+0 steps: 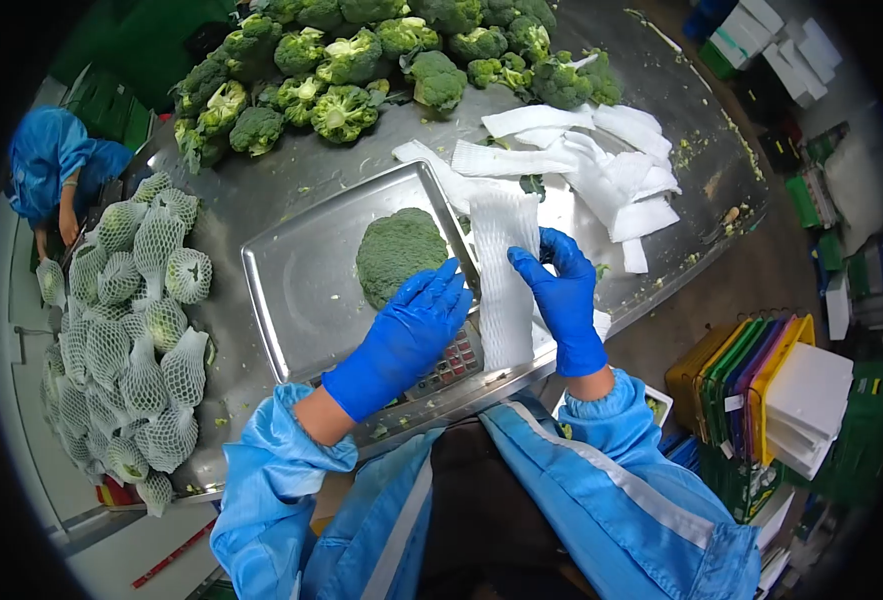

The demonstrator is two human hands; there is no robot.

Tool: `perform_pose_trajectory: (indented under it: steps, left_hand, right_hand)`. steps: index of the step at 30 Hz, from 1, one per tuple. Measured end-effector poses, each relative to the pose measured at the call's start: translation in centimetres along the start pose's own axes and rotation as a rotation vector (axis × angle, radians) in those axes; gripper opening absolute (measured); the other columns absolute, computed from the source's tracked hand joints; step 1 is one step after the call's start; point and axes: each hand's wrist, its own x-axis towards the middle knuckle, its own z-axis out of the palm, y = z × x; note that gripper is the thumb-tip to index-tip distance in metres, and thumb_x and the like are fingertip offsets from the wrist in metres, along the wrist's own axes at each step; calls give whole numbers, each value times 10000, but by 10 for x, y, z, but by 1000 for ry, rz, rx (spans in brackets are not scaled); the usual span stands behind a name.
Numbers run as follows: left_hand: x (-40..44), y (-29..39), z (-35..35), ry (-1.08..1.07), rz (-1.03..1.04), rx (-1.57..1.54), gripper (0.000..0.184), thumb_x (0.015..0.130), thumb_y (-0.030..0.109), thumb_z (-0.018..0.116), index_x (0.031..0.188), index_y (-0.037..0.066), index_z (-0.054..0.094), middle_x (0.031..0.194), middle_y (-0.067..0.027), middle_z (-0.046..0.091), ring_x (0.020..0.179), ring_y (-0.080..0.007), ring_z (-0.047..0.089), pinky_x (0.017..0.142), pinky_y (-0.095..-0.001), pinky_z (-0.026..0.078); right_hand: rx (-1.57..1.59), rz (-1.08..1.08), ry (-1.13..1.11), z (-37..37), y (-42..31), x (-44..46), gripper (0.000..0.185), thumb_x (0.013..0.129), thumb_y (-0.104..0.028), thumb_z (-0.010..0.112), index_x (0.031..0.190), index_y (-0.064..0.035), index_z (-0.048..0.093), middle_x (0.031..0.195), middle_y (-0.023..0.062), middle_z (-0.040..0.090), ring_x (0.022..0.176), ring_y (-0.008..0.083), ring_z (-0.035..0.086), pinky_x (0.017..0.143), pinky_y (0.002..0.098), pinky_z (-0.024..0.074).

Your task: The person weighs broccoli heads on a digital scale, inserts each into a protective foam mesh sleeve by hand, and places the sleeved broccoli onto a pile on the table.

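A broccoli head (399, 256) lies on the steel scale tray (301, 290). My left hand (406, 335), in a blue glove, is at the broccoli's lower right edge, palm down with its fingers stretched out. A flat white foam net sleeve (506, 290) stands between my hands. My right hand (563, 295), also gloved in blue, has its thumb and fingertips bent together at the sleeve's right edge. Under my left hand the scale's keypad (453, 362) shows in part. More white foam sleeves (601, 170) are heaped beyond my right hand.
Many broccoli heads (351, 60) are piled at the steel table's far side. Netted broccoli (141, 350) fills its left end, where a person in blue (61, 165) reaches in. Coloured crates (751, 385) stand on the floor at the right.
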Motion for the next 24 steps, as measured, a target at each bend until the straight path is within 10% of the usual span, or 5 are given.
perform_pose_trajectory:
  steps: [5, 13, 16, 18, 24]
  left_hand:
    - [13, 10, -41, 485, -416, -1018, 645, 698, 176, 752, 1254, 16, 468, 1155, -111, 550, 1089, -216, 525, 910, -326, 424]
    - [30, 42, -10, 272, -776, -1783, 226, 754, 49, 669, 964, -2, 604, 749, -67, 613, 568, -98, 570, 453, -208, 426]
    - [37, 48, 2, 199, -664, -2051, 200, 769, 57, 614, 958, -12, 602, 747, -68, 610, 557, -108, 567, 458, -214, 434]
    - [39, 48, 9, 217, -699, -2035, 193, 792, 73, 550, 954, -20, 599, 772, -75, 609, 549, -123, 559, 449, -231, 438]
    - [43, 53, 14, 184, -512, -2160, 467, 907, 264, 506, 1280, -10, 438, 1106, -105, 574, 902, -162, 586, 723, -244, 467]
  right_hand:
    - [409, 253, -133, -20, -61, -10, 288, 759, -14, 686, 1026, 27, 586, 910, 52, 624, 840, 108, 572, 753, 251, 471]
    - [85, -61, -102, -33, -68, 1, 674, 729, -95, 695, 1334, -69, 398, 1235, 97, 495, 1017, 165, 507, 871, 313, 426]
    - [-120, -264, -262, -19, -77, 7, 667, 742, -124, 703, 1335, -61, 403, 1283, 80, 480, 1075, 158, 494, 924, 305, 396]
    - [205, 96, -368, -26, -66, 7, 495, 780, -61, 669, 1245, -27, 502, 1189, 78, 558, 1019, 126, 525, 896, 276, 420]
    - [672, 427, 104, -45, -29, 7, 352, 862, -140, 560, 1175, 18, 532, 1065, 98, 605, 922, 140, 570, 827, 256, 452]
